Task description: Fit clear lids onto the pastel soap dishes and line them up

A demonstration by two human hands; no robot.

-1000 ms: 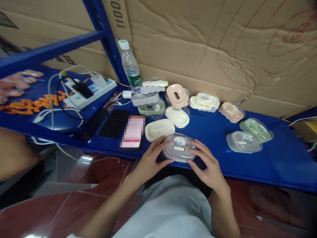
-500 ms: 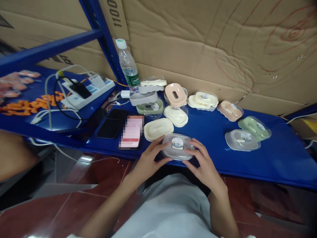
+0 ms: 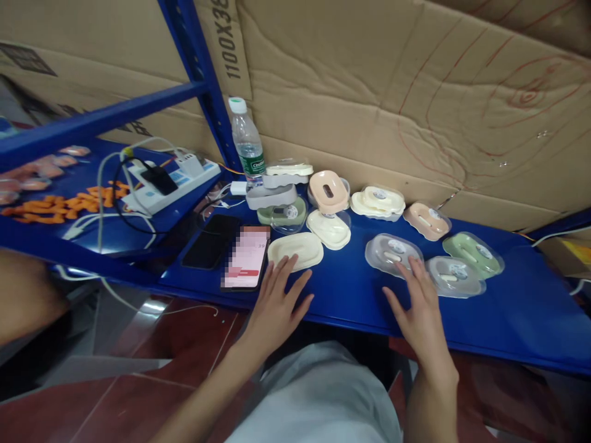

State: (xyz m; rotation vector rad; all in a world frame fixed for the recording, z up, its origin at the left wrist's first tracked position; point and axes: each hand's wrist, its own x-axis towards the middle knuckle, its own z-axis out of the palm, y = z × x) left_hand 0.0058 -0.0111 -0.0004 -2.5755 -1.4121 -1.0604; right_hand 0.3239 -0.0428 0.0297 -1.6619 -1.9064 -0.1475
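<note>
We have moved the lidded grey box (image 3: 391,251) rightward, by the fingertips of our open right grip (image 3: 421,315); our left grip (image 3: 276,309) is open.

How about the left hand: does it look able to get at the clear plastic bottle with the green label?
Probably yes, from above: the wavy grey plastic tray and green plastic box lie between the left hand and the bottle, but its white cap rises above them.

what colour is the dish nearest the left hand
The dish by the left hand is cream, best seen in the head view.
</note>
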